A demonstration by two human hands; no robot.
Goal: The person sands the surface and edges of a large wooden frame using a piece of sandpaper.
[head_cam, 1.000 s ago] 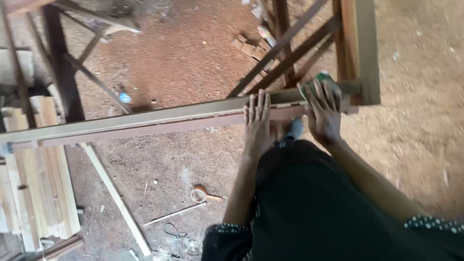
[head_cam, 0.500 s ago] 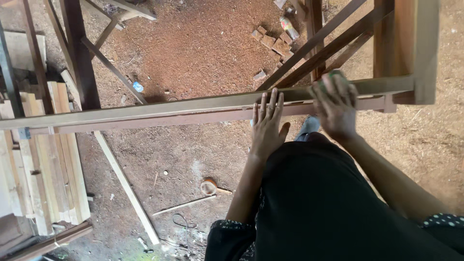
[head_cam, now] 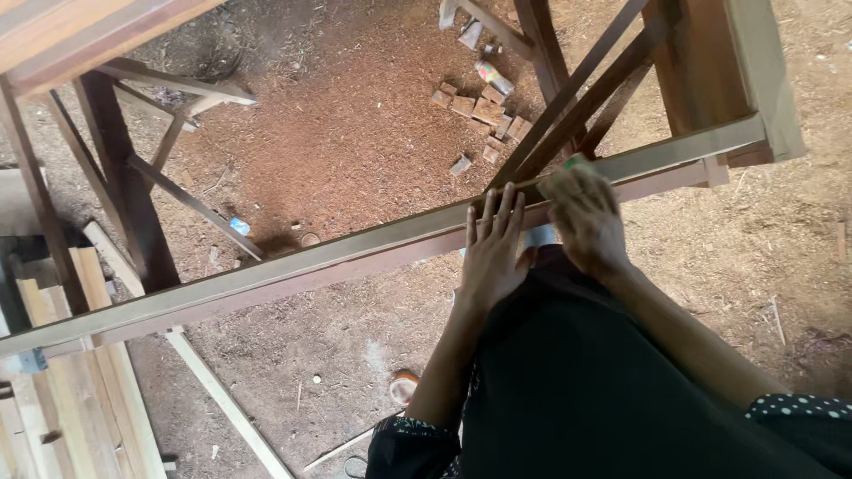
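A long wooden beam [head_cam: 293, 266] runs across the view from lower left to upper right, resting on wooden trestle frames. My left hand [head_cam: 493, 253] lies flat on the beam with its fingers spread, pressing it down. Just to its right, my right hand [head_cam: 581, 213] is closed over a small green pad [head_cam: 575, 163] held against the beam's top face. Only a sliver of the pad shows past my fingers. My black garment fills the lower right.
A tall wooden frame [head_cam: 710, 71] stands at the upper right under the beam's end. Small wood offcuts [head_cam: 475, 106] lie on the sawdust floor. Stacked planks [head_cam: 62, 381] sit at the lower left, and a thin strip [head_cam: 222, 399] lies on the ground.
My right hand has slid along the beam toward the left hand, away from the beam's right end. The left hand stays flat on the wood. The camera has shifted.
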